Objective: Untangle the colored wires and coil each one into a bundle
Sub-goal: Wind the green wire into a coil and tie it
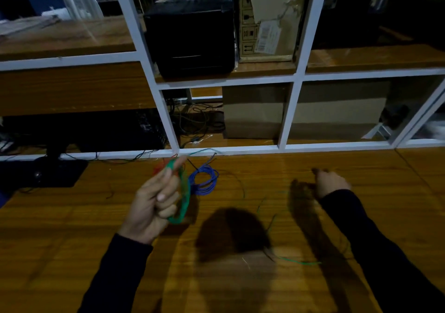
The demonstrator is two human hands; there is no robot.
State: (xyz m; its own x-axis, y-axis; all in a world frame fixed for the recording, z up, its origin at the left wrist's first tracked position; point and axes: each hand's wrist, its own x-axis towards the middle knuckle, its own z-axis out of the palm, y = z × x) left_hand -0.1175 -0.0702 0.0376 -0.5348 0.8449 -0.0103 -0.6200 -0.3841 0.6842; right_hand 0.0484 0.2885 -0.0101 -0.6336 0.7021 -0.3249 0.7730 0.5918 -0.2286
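Item: polished brown wooden desk (pixel 240 288), carrying all the wires; white-framed glass partition (pixel 289 147) along its far edge.

Item: green plastic-coated wire coil (pixel 184 199), several loops, held up over the desk in my left hand (pixel 154 202). The grip is closed: fingers curled through the loops, thumb pressing them down. A thin green tail (pixel 296 262) trails across the desk toward my right side; how it joins the coil is too faint to trace.

Item: my right hand (pixel 331 182), raised above the desk with fingers curled. I judge it is pinching the free end, but the wire there is too thin and blurred to confirm.

Item: blue plastic-coated wire bundle (pixel 204 180), already coiled, lying on the desk just beyond the green coil.

Item: red wire (pixel 160 167), only partly seen behind my left fingers; coiled or loose, I cannot tell.

Handling note, step in hand judged as winding the green wire: keep light tension on the tail, lay each turn beside the last at matching size, hold the thumb firm so the loops do not spring, and keep the tail off the blue bundle.
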